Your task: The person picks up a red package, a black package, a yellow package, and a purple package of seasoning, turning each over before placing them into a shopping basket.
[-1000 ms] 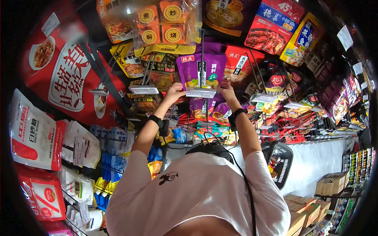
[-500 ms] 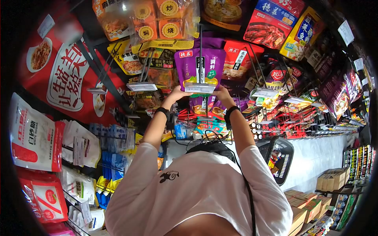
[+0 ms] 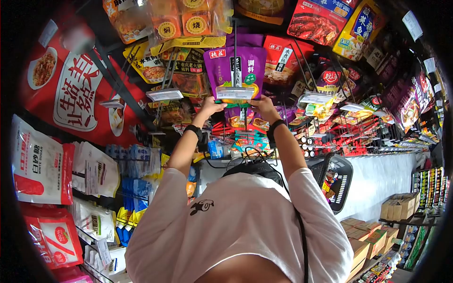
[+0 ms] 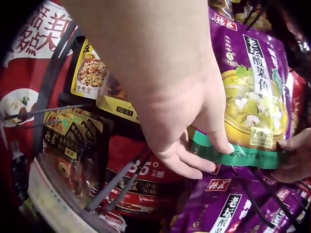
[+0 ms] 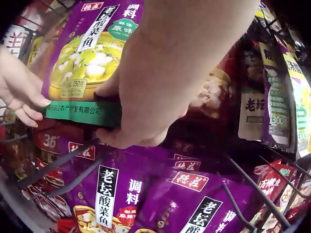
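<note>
A purple seasoning pouch with a green bottom band hangs among other pouches, behind a price tag on the rack's hook. My left hand pinches its lower left corner; in the left wrist view the thumb lies over the green band and the other fingers sit lower, partly behind it. At the lower right corner my right hand grips the same pouch, thumb in front and fingers below the band. Directly beneath hang more purple pouches.
Red and yellow packets flank the pouch, including a red pouch to its right. Metal hooks stick out around my hands. White sugar bags hang at the left. A black basket stands at the lower right, near cardboard boxes.
Both hands have moved from the sides of the purple pouch down to its bottom corners. The green band now shows below the price tag. The head view has shifted slightly.
</note>
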`<act>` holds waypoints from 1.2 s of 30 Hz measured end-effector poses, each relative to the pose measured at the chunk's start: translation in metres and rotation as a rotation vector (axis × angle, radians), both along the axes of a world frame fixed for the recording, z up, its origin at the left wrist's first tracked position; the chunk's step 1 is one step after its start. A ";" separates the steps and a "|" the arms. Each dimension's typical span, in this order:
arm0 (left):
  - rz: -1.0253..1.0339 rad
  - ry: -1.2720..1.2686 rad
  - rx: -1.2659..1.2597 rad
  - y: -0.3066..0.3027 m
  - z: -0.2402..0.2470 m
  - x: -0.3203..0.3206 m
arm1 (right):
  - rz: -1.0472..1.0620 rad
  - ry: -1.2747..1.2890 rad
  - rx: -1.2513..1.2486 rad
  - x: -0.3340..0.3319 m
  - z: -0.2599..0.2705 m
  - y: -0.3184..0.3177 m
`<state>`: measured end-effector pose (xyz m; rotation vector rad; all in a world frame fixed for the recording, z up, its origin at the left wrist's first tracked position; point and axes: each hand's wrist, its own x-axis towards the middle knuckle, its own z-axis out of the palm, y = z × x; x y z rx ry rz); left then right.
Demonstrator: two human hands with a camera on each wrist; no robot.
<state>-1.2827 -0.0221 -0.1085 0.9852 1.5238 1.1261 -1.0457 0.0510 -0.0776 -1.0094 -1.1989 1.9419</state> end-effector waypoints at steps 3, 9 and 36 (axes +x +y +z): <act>0.030 0.020 0.055 -0.004 0.002 0.004 | 0.004 0.064 -0.010 -0.001 -0.009 0.000; 0.022 0.139 0.115 0.000 -0.044 -0.007 | 0.008 0.125 -0.045 -0.001 -0.015 -0.013; -0.240 0.413 0.052 -0.155 0.029 0.032 | 0.054 0.041 -0.292 0.051 0.039 -0.177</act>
